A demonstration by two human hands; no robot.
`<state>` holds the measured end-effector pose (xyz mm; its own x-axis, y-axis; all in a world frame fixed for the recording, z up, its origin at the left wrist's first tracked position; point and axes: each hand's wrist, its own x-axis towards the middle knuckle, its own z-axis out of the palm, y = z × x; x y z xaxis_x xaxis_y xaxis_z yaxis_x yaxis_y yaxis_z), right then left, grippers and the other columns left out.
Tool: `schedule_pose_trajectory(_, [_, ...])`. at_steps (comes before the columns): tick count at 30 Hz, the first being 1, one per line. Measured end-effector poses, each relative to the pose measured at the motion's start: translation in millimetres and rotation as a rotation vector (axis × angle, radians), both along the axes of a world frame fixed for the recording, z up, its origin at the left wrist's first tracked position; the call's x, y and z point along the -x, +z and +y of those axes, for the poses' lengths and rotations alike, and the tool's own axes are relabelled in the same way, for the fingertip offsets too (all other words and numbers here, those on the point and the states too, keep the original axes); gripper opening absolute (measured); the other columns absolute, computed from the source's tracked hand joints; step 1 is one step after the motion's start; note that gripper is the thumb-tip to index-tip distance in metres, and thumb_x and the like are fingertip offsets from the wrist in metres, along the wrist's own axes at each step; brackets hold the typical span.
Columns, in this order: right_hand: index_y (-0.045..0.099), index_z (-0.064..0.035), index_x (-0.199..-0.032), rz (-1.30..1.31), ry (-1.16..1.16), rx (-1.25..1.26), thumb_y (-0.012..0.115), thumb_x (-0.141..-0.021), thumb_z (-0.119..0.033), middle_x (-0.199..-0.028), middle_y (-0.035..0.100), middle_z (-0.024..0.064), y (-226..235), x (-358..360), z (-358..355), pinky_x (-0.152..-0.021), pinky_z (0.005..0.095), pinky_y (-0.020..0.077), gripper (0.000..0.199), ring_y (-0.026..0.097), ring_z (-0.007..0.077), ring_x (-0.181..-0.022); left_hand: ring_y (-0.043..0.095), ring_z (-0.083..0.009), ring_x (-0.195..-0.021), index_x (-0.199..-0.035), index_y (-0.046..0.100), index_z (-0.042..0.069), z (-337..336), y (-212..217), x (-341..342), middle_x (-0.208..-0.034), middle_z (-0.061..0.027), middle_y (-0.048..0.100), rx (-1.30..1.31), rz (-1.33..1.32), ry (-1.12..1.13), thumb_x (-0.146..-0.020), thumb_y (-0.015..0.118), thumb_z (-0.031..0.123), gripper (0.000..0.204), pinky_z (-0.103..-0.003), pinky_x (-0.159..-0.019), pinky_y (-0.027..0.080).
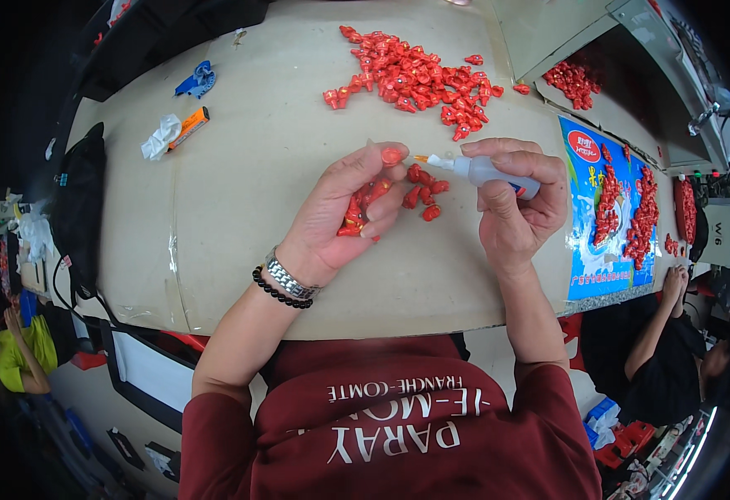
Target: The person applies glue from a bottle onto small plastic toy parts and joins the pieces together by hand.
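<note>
My left hand (331, 200) is closed around several small red plastic pieces (355, 218) in its palm. Between its thumb and fingertips it pinches one more red piece (392, 156). My right hand (516, 229) grips a translucent squeeze bottle (485, 172) with a white neck, tilted sideways and pointing left. The bottle's thin orange-yellow nozzle (420, 158) is close to the pinched piece; whether they touch I cannot tell. A few loose red pieces (421, 193) lie on the table between my hands. Beyond them spreads a large heap of similar red pieces (415, 73).
At the right, rows of red pieces (644, 217) rest on a blue printed sheet (585, 267). A grey metal housing (665, 50) stands at the back right, with more red pieces inside. An orange box (191, 125), crumpled tissue (161, 136) and blue item (198, 79) lie left. A co-worker (656, 350) sits right.
</note>
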<state>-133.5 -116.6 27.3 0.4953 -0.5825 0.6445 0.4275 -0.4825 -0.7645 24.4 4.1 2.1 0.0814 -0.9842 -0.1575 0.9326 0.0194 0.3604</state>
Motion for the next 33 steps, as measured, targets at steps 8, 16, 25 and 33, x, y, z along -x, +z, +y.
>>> schedule_pose_trajectory(8, [0.057,0.0037,-0.098,0.007,0.042,0.051,0.057,-0.080,0.013,-0.100,0.063,0.0195,6.3,-1.7,5.0,-0.058,0.0271,0.0533,0.020,0.064,0.0185,-0.069,0.045,-0.0092,-0.055,-0.108,0.056,0.000,-0.5,-1.2,3.2,-0.090,-0.0052,0.057,-0.052,-0.063,-0.011,-0.099,0.047,0.033,0.035,-0.021,-0.040,0.036])
schedule_pose_trajectory(16, [0.059,0.0035,-0.096,0.048,0.018,0.050,0.062,-0.077,0.012,-0.098,0.064,0.0189,6.9,-0.9,8.7,-0.060,0.0269,0.0524,0.022,0.064,0.0177,-0.073,0.045,-0.0086,-0.055,-0.108,0.056,0.000,-1.1,-2.9,3.6,-0.090,-0.0049,0.056,-0.034,-0.081,-0.026,-0.100,0.046,0.033,0.035,-0.021,-0.040,0.036])
schedule_pose_trajectory(25, [0.060,0.0029,-0.095,0.056,-0.022,0.095,0.063,-0.075,0.011,-0.095,0.065,0.0178,3.1,-2.7,6.9,-0.065,0.0285,0.0527,0.023,0.064,0.0198,-0.079,0.045,-0.0086,-0.054,-0.108,0.058,0.000,0.8,-3.7,4.3,-0.089,-0.0048,0.057,-0.054,-0.086,-0.015,-0.100,0.046,0.032,0.034,-0.021,-0.041,0.037])
schedule_pose_trajectory(33, [0.060,0.0022,-0.095,0.069,-0.053,0.115,0.065,-0.073,0.011,-0.095,0.066,0.0171,4.1,-1.9,6.8,-0.070,0.0296,0.0524,0.024,0.064,0.0211,-0.083,0.045,-0.0088,-0.054,-0.108,0.057,-0.001,0.4,-4.7,3.8,-0.090,-0.0048,0.057,-0.025,-0.089,-0.012,-0.099,0.048,0.030,0.033,-0.021,-0.041,0.037])
